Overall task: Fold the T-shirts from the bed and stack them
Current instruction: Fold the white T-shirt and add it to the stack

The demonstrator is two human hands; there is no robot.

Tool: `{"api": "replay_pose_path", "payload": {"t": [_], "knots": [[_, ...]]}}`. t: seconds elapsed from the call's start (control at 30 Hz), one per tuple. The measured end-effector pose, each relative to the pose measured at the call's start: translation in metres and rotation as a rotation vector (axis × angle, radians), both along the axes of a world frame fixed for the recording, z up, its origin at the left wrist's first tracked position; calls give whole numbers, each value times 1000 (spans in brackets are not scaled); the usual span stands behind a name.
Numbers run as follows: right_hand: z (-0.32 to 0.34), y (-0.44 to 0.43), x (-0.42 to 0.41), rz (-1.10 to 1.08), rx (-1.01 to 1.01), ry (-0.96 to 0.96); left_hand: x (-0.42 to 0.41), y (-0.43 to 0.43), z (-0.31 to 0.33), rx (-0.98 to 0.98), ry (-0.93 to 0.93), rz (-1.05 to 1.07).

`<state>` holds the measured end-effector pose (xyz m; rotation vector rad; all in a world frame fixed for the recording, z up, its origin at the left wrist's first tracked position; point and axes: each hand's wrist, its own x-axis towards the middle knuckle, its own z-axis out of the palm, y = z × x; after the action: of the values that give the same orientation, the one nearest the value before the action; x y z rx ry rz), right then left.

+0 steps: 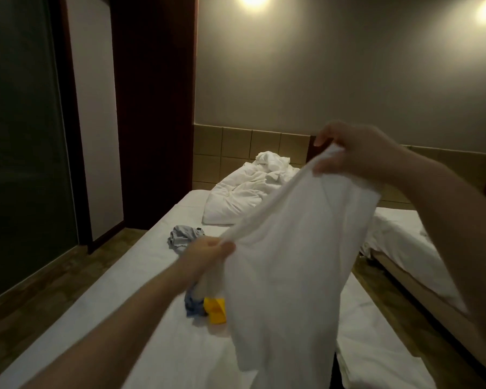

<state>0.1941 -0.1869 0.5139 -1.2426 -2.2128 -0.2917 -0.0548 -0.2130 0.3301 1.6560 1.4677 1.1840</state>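
A white T-shirt (292, 262) hangs in the air above the bed (129, 276), stretched between both hands. My left hand (208, 251) pinches its lower left corner. Higher up and to the right, my right hand (351, 153) grips its upper edge. The cloth drapes down and hides part of the mattress. A crumpled grey T-shirt (184, 237) lies on the sheet beyond my left hand. A blue garment (194, 306) and a yellow one (215, 310) lie bunched together under the hanging shirt.
A rumpled white duvet and pillow (247, 192) sit at the head of the bed. A second bed (404, 248) stands to the right across a narrow floor gap. Dark glass panels (20, 136) and a wooden floor run along the left.
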Motion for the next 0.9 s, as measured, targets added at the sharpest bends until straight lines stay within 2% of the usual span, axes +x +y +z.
{"api": "replay_pose_path", "payload": {"t": [0.1,0.17,0.2,0.27,0.33,0.43,0.53,0.63,0.77,0.83,0.9], "knots": [[5,-6,18,-93,-227,-166,-38,0,36,18,-41,-17],[5,-5,26,-154,-300,-216,-53,2,56,63,67,-21],[5,-4,29,-162,-311,-182,-56,2,64,89,164,-12],[2,-1,31,-127,-306,-22,-61,4,76,146,370,21],[-5,3,30,-91,-236,148,-64,3,85,206,456,69],[-21,7,20,-44,-130,444,-70,3,85,292,342,202],[-33,7,11,-22,-131,635,-67,4,71,241,296,239],[-37,7,7,1,-103,599,-67,2,64,252,251,279],[-16,3,13,29,-21,415,-75,-4,83,389,315,335],[10,-7,19,97,-104,419,-79,-7,100,450,291,341],[29,-18,26,107,-299,341,-83,-8,109,466,271,304]]}}
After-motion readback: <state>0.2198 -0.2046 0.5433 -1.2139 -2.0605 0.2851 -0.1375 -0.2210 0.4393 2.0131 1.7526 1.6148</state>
